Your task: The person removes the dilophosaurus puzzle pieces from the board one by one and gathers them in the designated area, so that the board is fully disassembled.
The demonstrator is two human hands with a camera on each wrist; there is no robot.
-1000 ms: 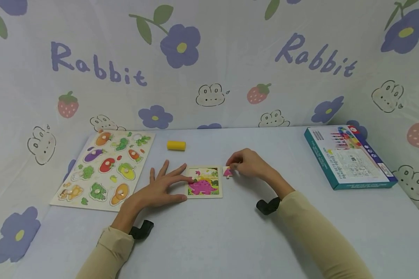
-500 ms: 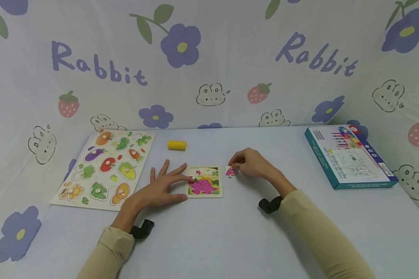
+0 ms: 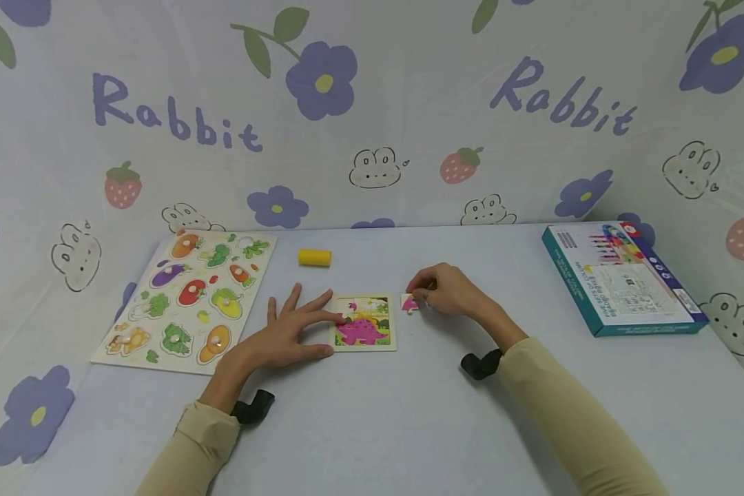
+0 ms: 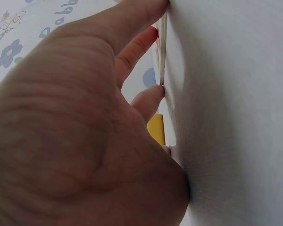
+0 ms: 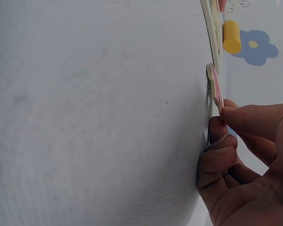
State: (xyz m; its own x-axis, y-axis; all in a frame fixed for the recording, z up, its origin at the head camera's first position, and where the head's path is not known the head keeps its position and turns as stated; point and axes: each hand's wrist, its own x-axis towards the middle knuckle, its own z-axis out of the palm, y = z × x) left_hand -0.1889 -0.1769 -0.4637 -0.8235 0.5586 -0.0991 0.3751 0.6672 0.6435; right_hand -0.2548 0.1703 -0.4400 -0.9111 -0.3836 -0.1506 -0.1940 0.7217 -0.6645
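A small square jigsaw puzzle (image 3: 393, 327) with a pink dinosaur lies flat in its pale frame mid-table in the head view. My left hand (image 3: 279, 339), fingers spread, has its index fingertip on the puzzle's left part and its thumb at the lower left corner. Just right of the frame, my right hand (image 3: 449, 291) pinches a pink-and-white puzzle piece (image 3: 408, 303) between thumb and finger. From the right wrist, that piece (image 5: 215, 87) tilts close over the table, its far end near the frame's edge (image 5: 211, 37). The left wrist view shows the frame's side (image 4: 162, 56) edge-on.
A wooden vegetable peg board (image 3: 201, 317) lies at the left, partly behind the left wrist. Behind the puzzle is a yellow cylinder (image 3: 315, 257). A flat teal-sided box (image 3: 623, 289) rests at the back right. A printed cloth (image 3: 403, 83) hangs behind the table.
My right hand has shifted slightly right with the puzzle piece, widening the gap to the frame, mostly in the first half second. My left hand stays put on the puzzle.
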